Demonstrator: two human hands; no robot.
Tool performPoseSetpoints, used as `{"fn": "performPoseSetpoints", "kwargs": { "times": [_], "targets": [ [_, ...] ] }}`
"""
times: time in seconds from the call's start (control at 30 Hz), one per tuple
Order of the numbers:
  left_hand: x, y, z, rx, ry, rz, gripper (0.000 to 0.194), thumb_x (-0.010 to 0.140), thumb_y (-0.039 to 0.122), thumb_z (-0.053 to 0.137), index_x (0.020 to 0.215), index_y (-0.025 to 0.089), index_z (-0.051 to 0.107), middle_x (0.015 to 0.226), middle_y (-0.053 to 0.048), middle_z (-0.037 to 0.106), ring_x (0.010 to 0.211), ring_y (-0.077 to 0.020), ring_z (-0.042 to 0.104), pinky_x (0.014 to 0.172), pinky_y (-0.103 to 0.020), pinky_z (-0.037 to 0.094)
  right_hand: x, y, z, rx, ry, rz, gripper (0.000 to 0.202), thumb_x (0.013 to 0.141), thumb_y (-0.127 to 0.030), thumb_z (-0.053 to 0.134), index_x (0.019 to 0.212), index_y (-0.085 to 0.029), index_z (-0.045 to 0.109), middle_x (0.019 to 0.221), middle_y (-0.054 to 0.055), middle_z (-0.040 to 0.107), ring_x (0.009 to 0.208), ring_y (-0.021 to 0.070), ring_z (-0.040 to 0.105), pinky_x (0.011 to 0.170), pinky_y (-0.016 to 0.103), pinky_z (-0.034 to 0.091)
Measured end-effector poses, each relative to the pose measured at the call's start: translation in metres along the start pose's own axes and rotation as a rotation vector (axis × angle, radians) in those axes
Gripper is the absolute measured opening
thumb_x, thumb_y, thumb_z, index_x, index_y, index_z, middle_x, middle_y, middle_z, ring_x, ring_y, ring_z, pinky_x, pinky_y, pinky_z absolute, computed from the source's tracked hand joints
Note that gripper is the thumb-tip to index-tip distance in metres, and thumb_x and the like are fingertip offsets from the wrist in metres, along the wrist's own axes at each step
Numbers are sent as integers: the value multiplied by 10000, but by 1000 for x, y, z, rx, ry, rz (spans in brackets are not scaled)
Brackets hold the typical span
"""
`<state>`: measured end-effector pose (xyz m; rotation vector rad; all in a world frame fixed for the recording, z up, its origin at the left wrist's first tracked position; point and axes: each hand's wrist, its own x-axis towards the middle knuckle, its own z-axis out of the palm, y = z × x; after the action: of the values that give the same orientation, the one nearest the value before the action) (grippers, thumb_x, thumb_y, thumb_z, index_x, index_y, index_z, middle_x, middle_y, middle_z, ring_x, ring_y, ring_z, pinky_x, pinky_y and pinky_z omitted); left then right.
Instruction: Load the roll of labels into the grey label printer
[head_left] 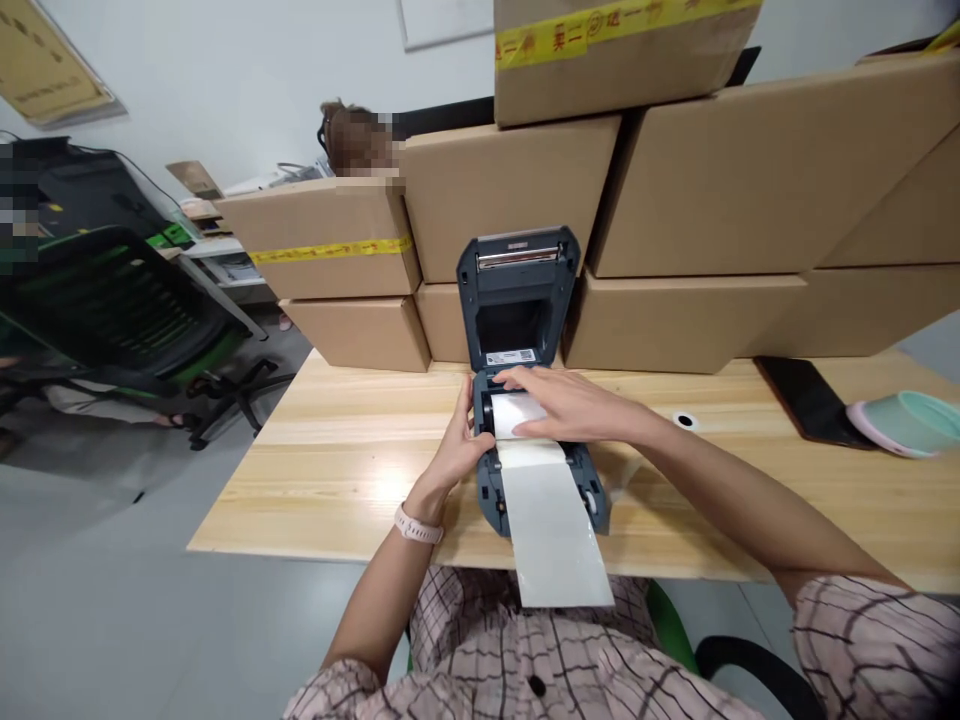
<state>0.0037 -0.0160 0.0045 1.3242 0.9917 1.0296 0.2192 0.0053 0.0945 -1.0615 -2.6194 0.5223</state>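
Observation:
A dark grey label printer [491, 490] stands on the wooden table, its lid [517, 290] raised at the back. Inside lies a white label roll [510, 412], and a wide label strip [555, 530] runs from it toward me, hanging past the table's front edge. My left hand [459, 440] grips the printer's left side, thumb over the rim beside the roll. Across the roll from the right reaches my right hand [566, 402], with thumb and fingers set round its top; the hand hides the roll's right end.
Cardboard boxes [690, 190] are stacked along the back of the table. On the right lie a dark phone [806, 400], a mint-green cup [911, 420] on its side and a small white ring-like piece [685, 421]. An office chair [112, 310] stands at left; a person's head shows behind the boxes.

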Motion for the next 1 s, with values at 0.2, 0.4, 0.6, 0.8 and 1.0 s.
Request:
{"fn": "performPoseSetpoints", "kwargs": {
  "times": [0.2, 0.4, 0.6, 0.8, 1.0],
  "targets": [
    [4, -6, -4, -1, -23, 36, 1171, 669, 118, 630, 1659, 294, 29, 1749, -77, 127, 1576, -331, 261, 1234, -493, 351, 38, 19, 20, -113, -272, 66, 1102, 684, -349, 785, 1637, -201, 252, 1367, 194, 676, 1136, 420, 694, 929, 538, 526],
    [6, -8, -5, 7, -40, 88, 1191, 703, 145, 671, 1659, 251, -32, 1743, -108, 144, 1593, -293, 227, 1283, -456, 256, 28, 16, -6, 27, -283, -52, 1164, 667, -339, 785, 1656, -251, 178, 1350, 113, 695, 1044, 336, 725, 863, 464, 583],
    [6, -11, -5, -7, -71, 122, 1149, 755, 219, 708, 1659, 297, 3, 1751, -73, 119, 1585, -284, 255, 1282, -425, 254, -43, 30, -67, 453, 32, -101, 1083, 667, -431, 873, 1594, -291, 330, 1445, 69, 621, 1286, 318, 629, 1069, 489, 523],
    [6, -9, -6, 26, -65, 99, 1159, 732, 214, 721, 1658, 257, 25, 1749, -90, 117, 1601, -290, 203, 1295, -424, 213, -81, 81, -54, 679, 538, 259, 852, 626, -442, 911, 1359, -302, 499, 1377, 124, 664, 1256, 326, 639, 979, 455, 562],
    [6, -8, -6, 44, -54, 96, 1155, 721, 195, 688, 1661, 254, 20, 1750, -86, 114, 1605, -288, 187, 1299, -423, 210, -64, 128, -14, 616, 399, 458, 771, 627, -397, 878, 1292, -216, 531, 1305, 141, 669, 1144, 315, 666, 951, 455, 581]
  ]
}}
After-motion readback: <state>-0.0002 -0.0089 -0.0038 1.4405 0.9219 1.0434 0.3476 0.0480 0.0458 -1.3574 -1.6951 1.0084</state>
